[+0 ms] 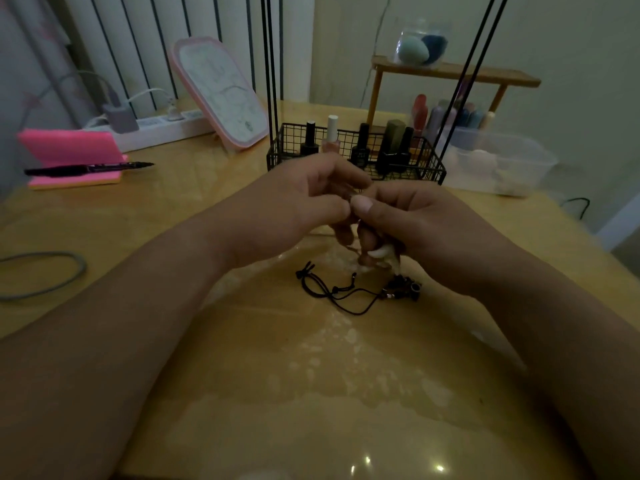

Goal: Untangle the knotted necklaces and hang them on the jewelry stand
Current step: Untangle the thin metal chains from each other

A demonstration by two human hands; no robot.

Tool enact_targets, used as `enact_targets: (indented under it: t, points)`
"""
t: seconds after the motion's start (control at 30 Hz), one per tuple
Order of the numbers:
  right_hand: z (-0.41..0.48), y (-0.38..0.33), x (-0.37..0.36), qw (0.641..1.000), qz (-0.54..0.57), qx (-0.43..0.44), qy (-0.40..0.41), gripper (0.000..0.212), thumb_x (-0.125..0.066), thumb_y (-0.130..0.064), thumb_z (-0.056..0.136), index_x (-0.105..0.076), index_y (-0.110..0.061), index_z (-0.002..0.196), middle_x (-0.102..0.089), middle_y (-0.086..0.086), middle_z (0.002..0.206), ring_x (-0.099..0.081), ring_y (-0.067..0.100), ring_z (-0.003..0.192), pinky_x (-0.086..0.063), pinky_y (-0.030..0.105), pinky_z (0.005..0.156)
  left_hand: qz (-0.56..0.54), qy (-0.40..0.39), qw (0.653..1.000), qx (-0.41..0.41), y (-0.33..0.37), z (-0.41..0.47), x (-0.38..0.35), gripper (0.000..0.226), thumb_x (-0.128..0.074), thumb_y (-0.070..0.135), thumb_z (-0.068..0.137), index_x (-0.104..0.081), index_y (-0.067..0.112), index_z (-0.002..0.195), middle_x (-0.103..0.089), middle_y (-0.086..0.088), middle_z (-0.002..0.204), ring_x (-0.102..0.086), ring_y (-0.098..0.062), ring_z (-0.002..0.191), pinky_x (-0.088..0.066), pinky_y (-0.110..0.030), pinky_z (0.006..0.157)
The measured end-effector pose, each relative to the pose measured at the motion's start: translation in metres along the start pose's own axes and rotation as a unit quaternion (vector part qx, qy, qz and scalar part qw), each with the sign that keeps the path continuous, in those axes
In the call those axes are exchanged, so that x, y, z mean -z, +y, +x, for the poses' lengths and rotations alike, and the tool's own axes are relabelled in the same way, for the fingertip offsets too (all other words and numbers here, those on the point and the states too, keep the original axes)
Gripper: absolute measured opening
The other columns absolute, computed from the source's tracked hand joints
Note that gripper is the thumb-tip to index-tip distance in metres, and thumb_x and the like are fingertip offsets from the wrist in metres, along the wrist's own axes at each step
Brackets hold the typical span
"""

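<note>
Head view. Both forearms reach in from the lower corners and meet above the middle of the tabletop (138, 216). Left hand (294, 206): raised off the surface, back of the hand toward the camera, fingers curled, thumb and forefinger pinched together at the meeting point. Right hand (412, 220): same height, thumb pressed forward against the left fingertips, other fingers folded under. Both pinches close on a thin cord (353, 199) between the thumbs; only a short dark bit of it shows. A pale pendant (381, 252) hangs just under the right fingers.

A black necklace (346, 292) lies on the tabletop directly below the hands, apart from the left hand; its cord loops out to the left with knotted ends, its beaded part sits just under the right hand. Whether it joins the pinched cord cannot be told; the fingers hide that stretch.

Behind the hands: wire basket (429, 168) holding polish bottles, thin black rods (272, 64) rising out of frame, tops cut off. Far left: pen (90, 168) resting on a pink pad (69, 147). Scene is dim; fine detail of the cord is blurred.
</note>
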State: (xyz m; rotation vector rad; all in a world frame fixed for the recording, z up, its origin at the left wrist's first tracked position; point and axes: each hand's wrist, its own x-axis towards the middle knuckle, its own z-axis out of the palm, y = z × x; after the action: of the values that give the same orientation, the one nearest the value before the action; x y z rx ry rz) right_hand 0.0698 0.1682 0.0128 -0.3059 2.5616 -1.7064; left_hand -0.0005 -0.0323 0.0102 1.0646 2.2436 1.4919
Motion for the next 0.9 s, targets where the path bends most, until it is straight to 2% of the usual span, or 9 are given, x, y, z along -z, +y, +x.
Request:
enact_targets:
  t: [0.13, 0.23, 0.33, 0.43, 0.5, 0.6, 0.73, 0.83, 0.9]
  points:
    - [0.001, 0.003, 0.004, 0.996, -0.082, 0.018, 0.024, 0.018, -0.057, -0.025, 0.105, -0.071, -0.017, 0.096, -0.066, -0.006, 0.074, -0.061, 0.000, 0.064, -0.047, 0.012, 0.059, 0.053, 0.018, 0.998, 0.011, -0.002, 0.000, 0.001, 0.008, -0.063, 0.016, 0.101, -0.066, 0.020, 0.108, -0.071, 0.001, 0.089, -0.066, -0.008, 0.073, -0.054, -0.020, 0.066]
    - [0.004, 0.006, 0.006, 0.993, -0.108, 0.017, 0.054, 0.012, -0.061, -0.027, 0.103, -0.070, -0.022, 0.100, -0.069, -0.006, 0.079, -0.070, 0.006, 0.075, -0.057, 0.026, 0.072, 0.110, 0.047, 0.993, 0.008, -0.005, 0.002, 0.001, 0.003, -0.066, 0.023, 0.100, -0.066, 0.025, 0.098, -0.065, 0.005, 0.081, -0.056, -0.003, 0.068, -0.048, -0.020, 0.060]
    - [0.005, 0.008, 0.004, 0.987, -0.138, 0.021, 0.084, 0.007, -0.063, -0.029, 0.102, -0.069, -0.026, 0.103, -0.072, -0.004, 0.085, -0.073, 0.007, 0.079, -0.062, 0.038, 0.076, 0.116, 0.058, 0.992, 0.007, -0.007, 0.003, 0.002, 0.005, -0.067, 0.025, 0.100, -0.067, 0.027, 0.096, -0.066, -0.004, 0.081, -0.054, -0.007, 0.069, -0.045, -0.023, 0.062]
    - [0.006, 0.009, 0.004, 0.984, -0.144, 0.029, 0.096, 0.007, -0.063, -0.028, 0.102, -0.069, -0.025, 0.105, -0.073, -0.002, 0.085, -0.073, 0.008, 0.077, -0.061, 0.037, 0.071, 0.096, 0.058, 0.994, 0.011, -0.006, 0.004, 0.002, 0.005, -0.068, 0.023, 0.099, -0.070, 0.026, 0.096, -0.056, 0.010, 0.063, -0.047, -0.001, 0.059, -0.040, -0.014, 0.054]
    - [0.006, 0.009, 0.004, 0.984, -0.148, 0.030, 0.094, 0.007, -0.063, -0.029, 0.102, -0.069, -0.025, 0.103, -0.073, -0.004, 0.083, -0.072, 0.007, 0.077, -0.061, 0.031, 0.069, 0.093, 0.063, 0.994, 0.012, -0.007, 0.004, 0.001, 0.006, -0.068, 0.023, 0.099, -0.071, 0.025, 0.094, -0.053, 0.013, 0.060, -0.044, 0.000, 0.056, -0.038, -0.012, 0.052]
    - [0.007, 0.011, 0.002, 0.985, -0.149, 0.028, 0.085, 0.008, -0.064, -0.029, 0.101, -0.070, -0.025, 0.103, -0.072, -0.005, 0.084, -0.072, 0.006, 0.078, -0.058, 0.023, 0.069, 0.090, 0.076, 0.993, 0.005, -0.007, 0.005, 0.001, 0.007, -0.067, 0.023, 0.100, -0.071, 0.024, 0.094, -0.054, 0.010, 0.064, -0.046, -0.001, 0.058, -0.038, -0.011, 0.053]
    - [0.007, 0.012, 0.001, 0.985, -0.145, 0.037, 0.088, 0.008, -0.064, -0.029, 0.101, -0.070, -0.024, 0.102, -0.071, -0.005, 0.083, -0.071, 0.005, 0.077, -0.057, 0.023, 0.070, 0.084, 0.080, 0.993, 0.001, -0.008, 0.005, -0.001, 0.005, -0.066, 0.022, 0.100, -0.070, 0.022, 0.097, -0.058, 0.009, 0.070, -0.049, 0.002, 0.059, -0.041, -0.011, 0.054]
    - [0.008, 0.013, 0.000, 0.983, -0.148, 0.043, 0.102, 0.007, -0.064, -0.027, 0.101, -0.069, -0.022, 0.101, -0.070, -0.004, 0.081, -0.070, 0.005, 0.074, -0.056, 0.020, 0.068, 0.110, 0.095, 0.989, -0.026, -0.010, 0.006, -0.001, 0.005, -0.069, 0.021, 0.098, -0.066, 0.023, 0.101, -0.063, 0.013, 0.091, -0.059, 0.005, 0.079, -0.048, -0.012, 0.070]
    - [0.008, 0.013, -0.001, 0.981, -0.155, 0.047, 0.108, 0.007, -0.064, -0.026, 0.101, -0.069, -0.021, 0.101, -0.070, -0.002, 0.080, -0.070, 0.006, 0.072, -0.058, 0.023, 0.068, 0.122, 0.101, 0.987, -0.035, -0.011, 0.006, -0.001, 0.005, -0.070, 0.022, 0.097, -0.066, 0.023, 0.097, -0.065, 0.009, 0.093, -0.061, 0.000, 0.084, -0.050, -0.013, 0.073]
